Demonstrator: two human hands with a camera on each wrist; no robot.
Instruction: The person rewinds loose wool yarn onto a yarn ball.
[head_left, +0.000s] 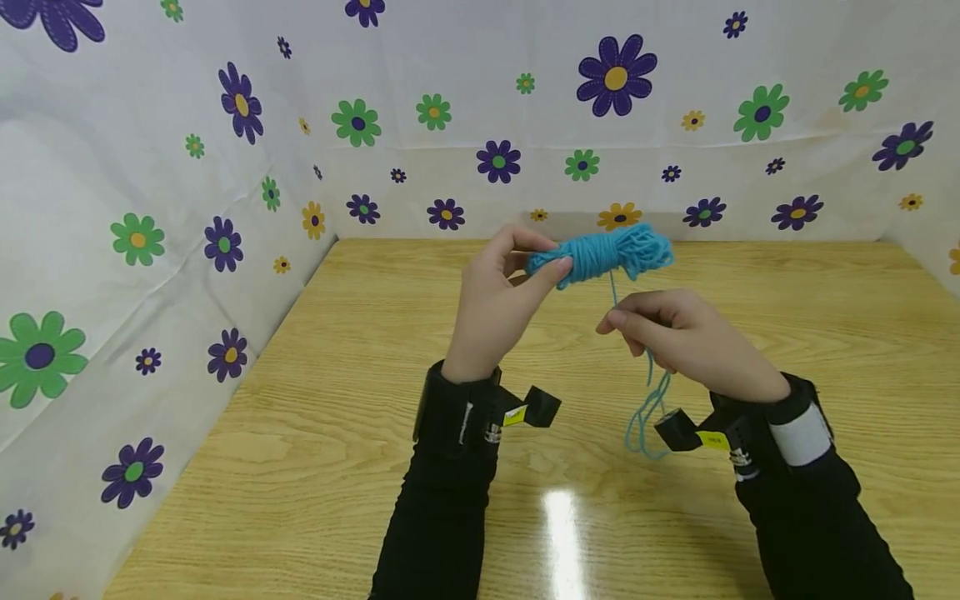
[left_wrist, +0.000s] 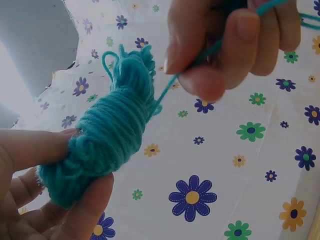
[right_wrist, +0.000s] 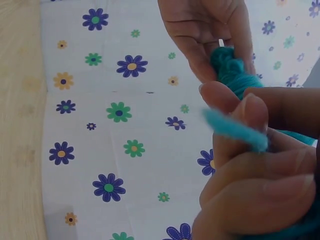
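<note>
A blue yarn skein (head_left: 596, 255), wrapped round its middle with loops at its right end, is held above the wooden table. My left hand (head_left: 495, 304) pinches the skein's left end between thumb and fingers, as the left wrist view also shows. A single strand runs from the wrapped middle down to my right hand (head_left: 667, 333), whose thumb and forefinger pinch it just below the skein. In the right wrist view a short piece of the yarn strand (right_wrist: 235, 131) crosses the curled fingers. Below the right hand hang loose yarn loops (head_left: 637, 429).
The wooden table (head_left: 337, 400) spreads under both arms, with a bright light reflection near its front. A white flowered cloth (head_left: 450, 75) stands behind the table and along its left side. Camera mounts are strapped to both wrists.
</note>
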